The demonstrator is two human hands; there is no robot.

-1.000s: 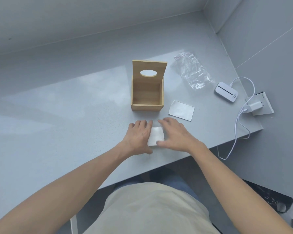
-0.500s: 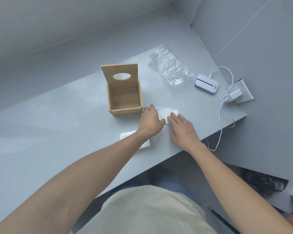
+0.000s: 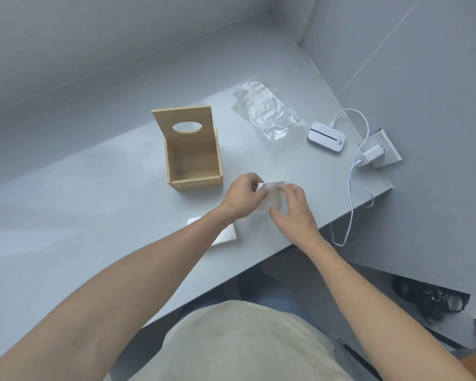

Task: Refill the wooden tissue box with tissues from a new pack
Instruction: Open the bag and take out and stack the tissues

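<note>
The wooden tissue box [image 3: 194,160] stands on the grey counter with its lid [image 3: 182,125] tipped up at the back; the inside looks bare. Just right of its front corner, my left hand [image 3: 243,195] and my right hand [image 3: 291,209] together hold a white folded tissue [image 3: 272,194] lifted slightly off the counter. My left fingers pinch its upper left edge and my right fingers grip its right side. A second white folded tissue [image 3: 224,233] lies flat nearer the counter's front edge, partly under my left forearm.
A crumpled clear plastic bag [image 3: 267,111] lies behind the hands. At the right sit a small white device [image 3: 326,136], its cable [image 3: 349,185] and a charger plugged into a socket [image 3: 379,152]. The counter's front edge [image 3: 341,215] runs diagonally close to my right wrist.
Both hands left the first tissue near the counter's front edge, moved right to the second one beside the box, and have now lifted it. The camera has shifted, so the scene sits differently in view.
</note>
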